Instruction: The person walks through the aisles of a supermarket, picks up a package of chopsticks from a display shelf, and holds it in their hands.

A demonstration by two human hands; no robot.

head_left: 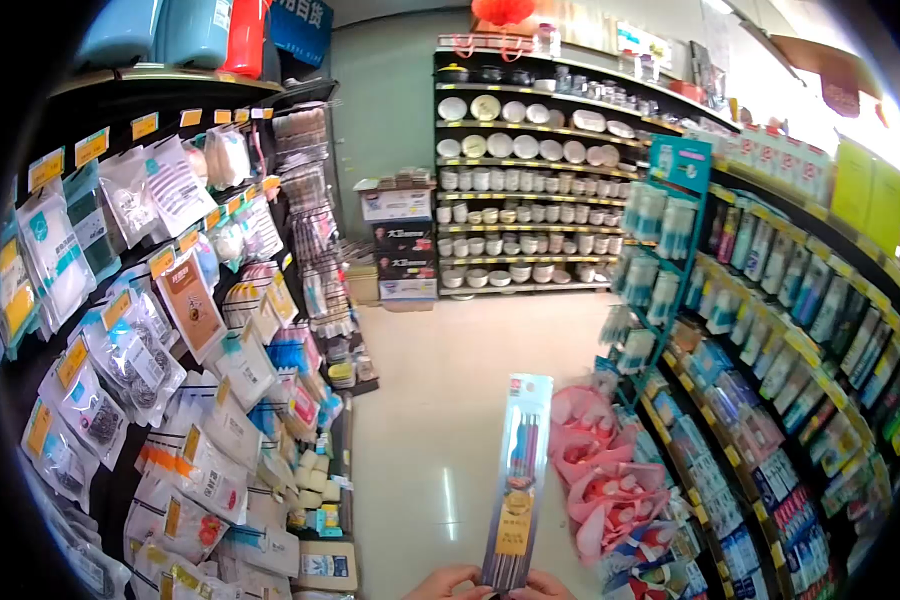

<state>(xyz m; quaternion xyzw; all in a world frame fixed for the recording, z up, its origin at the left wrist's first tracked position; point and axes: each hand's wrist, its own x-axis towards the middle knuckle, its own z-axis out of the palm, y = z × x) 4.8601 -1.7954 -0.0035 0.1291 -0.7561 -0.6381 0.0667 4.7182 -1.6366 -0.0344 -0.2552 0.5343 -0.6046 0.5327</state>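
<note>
A long, narrow package [517,480] with a clear front and a gold label stands nearly upright at the bottom middle, leaning slightly to the right at its top. Thin sticks or rods show inside it. My left hand [448,584] grips its lower left edge, fingers closed. At the lower right edge, my right hand [544,587] is closed on the same package. Only the fingers of both hands show at the bottom of the view.
Hanging packets [160,370] line the left shelving. Pink bags [610,470] hang low on the right, beside a teal display rack [680,170]. Toothbrush-like packs fill the right shelves. Ahead are dish shelves [530,185] and stacked boxes [404,250] on the pale floor [410,400].
</note>
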